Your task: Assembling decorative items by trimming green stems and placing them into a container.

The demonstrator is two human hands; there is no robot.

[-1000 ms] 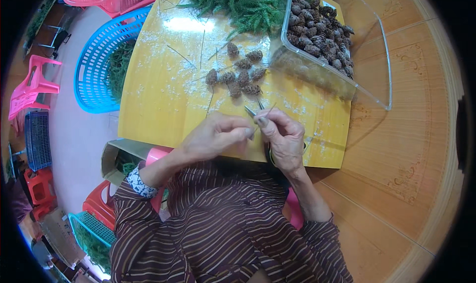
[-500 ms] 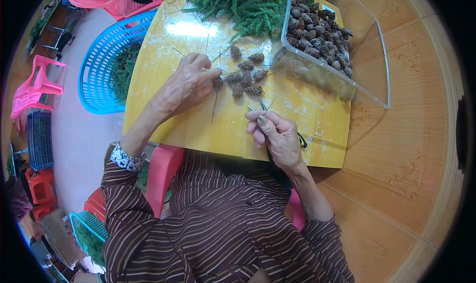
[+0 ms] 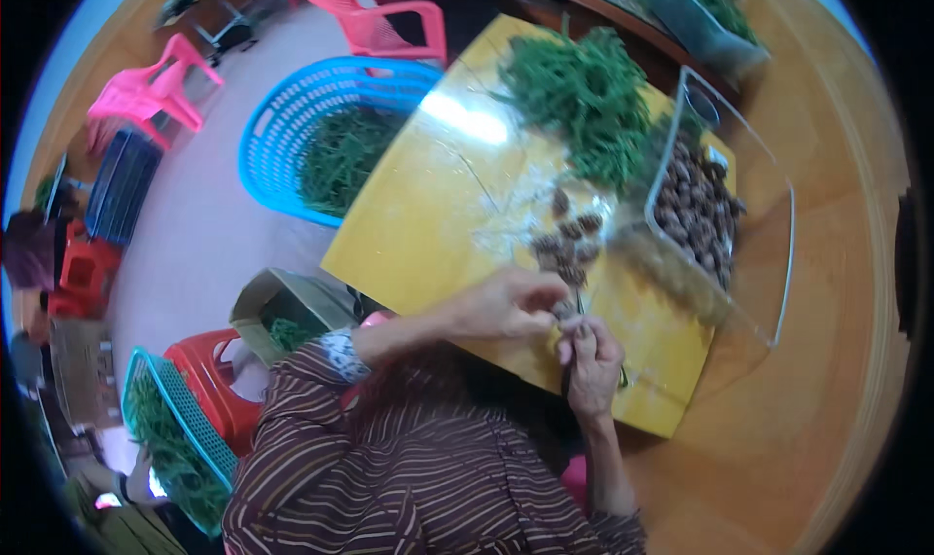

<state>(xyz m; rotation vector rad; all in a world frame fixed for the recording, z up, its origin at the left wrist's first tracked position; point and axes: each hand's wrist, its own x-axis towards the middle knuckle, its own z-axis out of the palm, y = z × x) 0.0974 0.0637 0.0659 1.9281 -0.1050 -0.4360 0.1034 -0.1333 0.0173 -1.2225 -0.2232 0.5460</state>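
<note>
Right at the near edge of the yellow counter [image 3: 438,214], a bit right of the frame's centre, the two hands meet over a small brown cone [image 3: 565,309]. The left hand [image 3: 511,302] has its fingers curled in and pinches the cone at its tips. The right hand [image 3: 591,356] is closed around a thin dark stick-like tool [image 3: 580,307] that points up toward the cone; too small to tell what the tool is exactly, or whether it actually touches the cone.

Just above the hands sits a little pile of the same brown cones [image 3: 569,244], loose on the counter. To the right of that, a clear plastic bin [image 3: 754,253] holds a whole lot more cones, heaped at its upper end. A big heap of green sprigs [image 3: 584,93] lies at the far side of the counter, touching the bin's upper left corner.

Off the counter, upper left of centre, a blue plastic basket [image 3: 282,137] on the floor has more greens in it. Pink chairs [image 3: 384,15] stand along the top, another at upper left. Lower left there's a red stool [image 3: 209,375], a teal basket [image 3: 185,429] with greens, and a cardboard box [image 3: 282,312] just below the counter's corner. The person's striped brown sleeves fill the bottom middle.
</note>
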